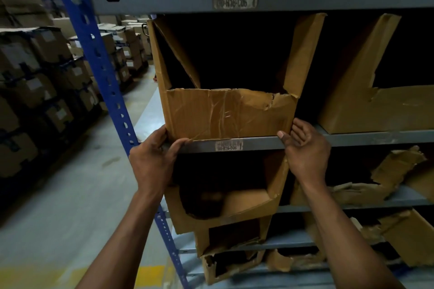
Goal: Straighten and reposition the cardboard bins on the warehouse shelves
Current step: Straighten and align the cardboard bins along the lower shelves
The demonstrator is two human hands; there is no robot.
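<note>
Two bare hands framed a torn, creased brown cardboard bin [230, 112] that sat at the left end of a grey metal shelf [258, 144], beside a blue perforated upright [94, 54]. The left hand [152, 162] gripped its lower left corner, fingers curled round the edge, while the right hand [305, 148] lay open-fingered against the lower right side. Thin and ripped along its front lip, the bin looked light but floppy, best steered by its firmer bottom corners.

floor [70, 206] grey concrete – dim light | stacked cartons [35, 82] left
</note>
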